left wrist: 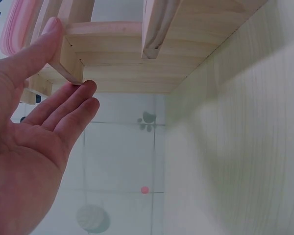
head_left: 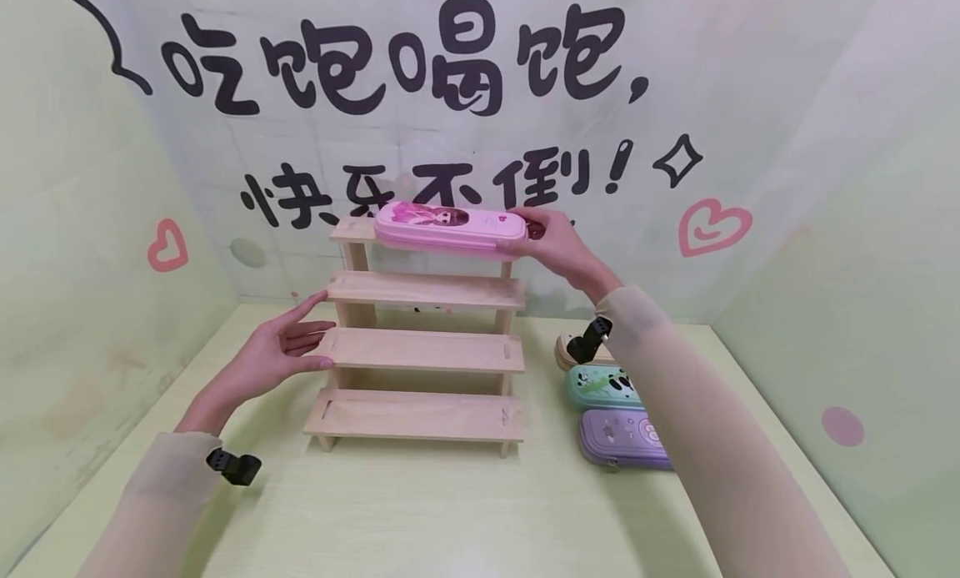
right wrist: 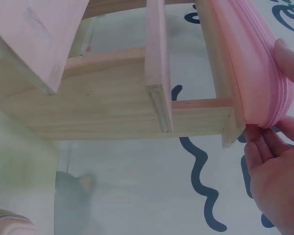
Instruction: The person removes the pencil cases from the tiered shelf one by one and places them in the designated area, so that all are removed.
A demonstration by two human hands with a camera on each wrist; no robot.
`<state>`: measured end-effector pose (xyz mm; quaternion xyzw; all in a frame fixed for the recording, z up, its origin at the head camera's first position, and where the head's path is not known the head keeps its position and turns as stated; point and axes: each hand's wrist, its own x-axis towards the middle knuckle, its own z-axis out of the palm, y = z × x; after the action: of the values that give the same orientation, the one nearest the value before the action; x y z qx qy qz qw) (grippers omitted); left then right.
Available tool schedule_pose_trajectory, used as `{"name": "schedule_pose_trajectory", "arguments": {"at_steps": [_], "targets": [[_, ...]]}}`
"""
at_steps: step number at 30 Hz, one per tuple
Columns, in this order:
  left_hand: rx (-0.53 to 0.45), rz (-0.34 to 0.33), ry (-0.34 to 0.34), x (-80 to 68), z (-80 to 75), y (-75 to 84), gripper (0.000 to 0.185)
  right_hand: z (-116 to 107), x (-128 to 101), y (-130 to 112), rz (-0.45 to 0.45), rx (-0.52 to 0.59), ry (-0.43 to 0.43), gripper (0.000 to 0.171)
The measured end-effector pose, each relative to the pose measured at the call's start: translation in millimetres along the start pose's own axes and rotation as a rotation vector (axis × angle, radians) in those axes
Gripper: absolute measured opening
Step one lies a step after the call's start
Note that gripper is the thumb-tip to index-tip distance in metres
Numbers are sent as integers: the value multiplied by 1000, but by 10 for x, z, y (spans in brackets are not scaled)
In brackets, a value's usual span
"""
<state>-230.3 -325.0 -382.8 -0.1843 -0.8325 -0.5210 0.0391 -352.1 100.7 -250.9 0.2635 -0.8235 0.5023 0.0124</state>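
The right hand (head_left: 555,243) grips a pink zippered pencil case (head_left: 448,226) on the stepped wooden rack's (head_left: 420,353) top shelf; the left hand (head_left: 281,351), fingers straight, steadies the rack. The green (head_left: 600,388) and purple (head_left: 621,439) cases still wait on the table.

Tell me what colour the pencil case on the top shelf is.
Pink, with a cartoon girl printed on its lid; the pencil case shows best in the head view.

Pink case (head_left: 448,226); pale wooden shelf (head_left: 420,349)
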Motion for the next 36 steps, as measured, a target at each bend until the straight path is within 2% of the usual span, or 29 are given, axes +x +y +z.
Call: {"name": "schedule_pose_trajectory", "arguments": {"at_steps": [10, 15, 22, 25, 32, 36], "targets": [[9, -12, 5, -4, 12, 4, 97, 20, -142, 13, -71, 32, 14, 50], [16, -10, 4, 5, 11, 1, 97, 9, -248, 14, -90, 41, 19, 52], [15, -11, 7, 16, 2, -3, 97, -9, -474, 5, -71, -12, 40, 62], [16, -10, 8, 14, -3, -4, 96, -1, -575, 11, -91, -11, 50, 66], [4, -3, 2, 12, 1, 8, 96, 31, -782, 53, -155, -12, 59, 60], [4, -3, -2, 10, 4, 17, 95, 58, -970, -39, -177, -16, 53, 60]]}}
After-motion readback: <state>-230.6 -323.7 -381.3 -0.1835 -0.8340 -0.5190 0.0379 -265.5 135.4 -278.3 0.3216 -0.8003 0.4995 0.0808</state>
